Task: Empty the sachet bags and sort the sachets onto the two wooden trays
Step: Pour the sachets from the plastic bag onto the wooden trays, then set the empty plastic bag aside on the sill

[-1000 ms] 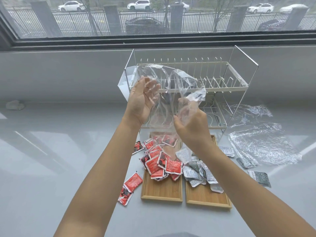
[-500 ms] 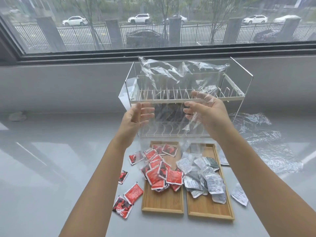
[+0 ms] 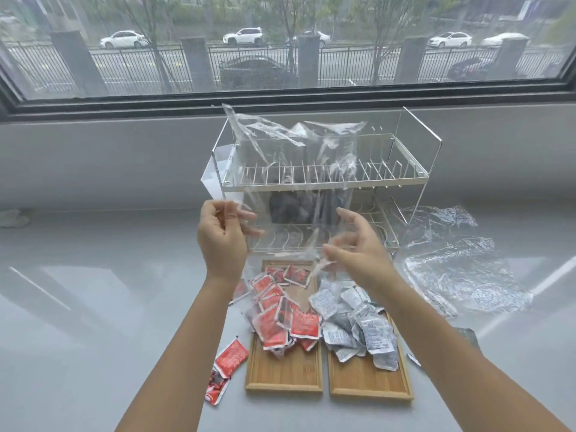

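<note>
Hanging between both hands point(image 3: 223, 241) point(image 3: 358, 252), clear bag point(image 3: 293, 157) veiling wire rack point(image 3: 402, 179)

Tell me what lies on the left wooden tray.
Red sachets are piled on the far half of the left wooden tray; its near half is bare. The left hand and clear bag partly cover the far edge.

Print covers the red sachets point(image 3: 304, 325) and grey sachets point(image 3: 375, 335), but none is legible.
</note>
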